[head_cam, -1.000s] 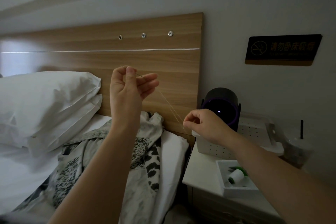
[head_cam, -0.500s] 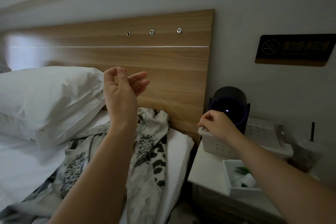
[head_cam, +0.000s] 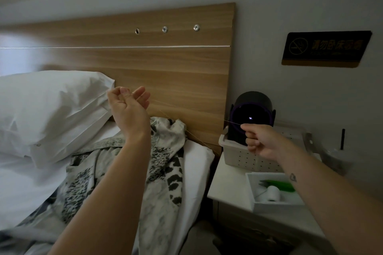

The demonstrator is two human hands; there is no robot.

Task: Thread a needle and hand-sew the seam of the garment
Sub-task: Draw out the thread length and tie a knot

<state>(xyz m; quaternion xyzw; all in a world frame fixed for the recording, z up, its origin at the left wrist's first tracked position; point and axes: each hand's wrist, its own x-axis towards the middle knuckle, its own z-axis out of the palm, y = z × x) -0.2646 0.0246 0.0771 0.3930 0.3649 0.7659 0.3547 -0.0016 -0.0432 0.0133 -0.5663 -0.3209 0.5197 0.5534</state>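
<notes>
Thread (head_cam: 233,123) spans the front of the headboard (head_cam: 165,68), pinched by the left hand (head_cam: 127,102) and by the right hand (head_cam: 261,141) past its right edge. The patterned garment (head_cam: 165,151) lies below the headboard beside a pillow (head_cam: 51,109). To the headboard's right stand a perforated basket (head_cam: 236,153), a black device (head_cam: 251,114) and a tray (head_cam: 277,206) holding a spool (head_cam: 273,192).
</notes>
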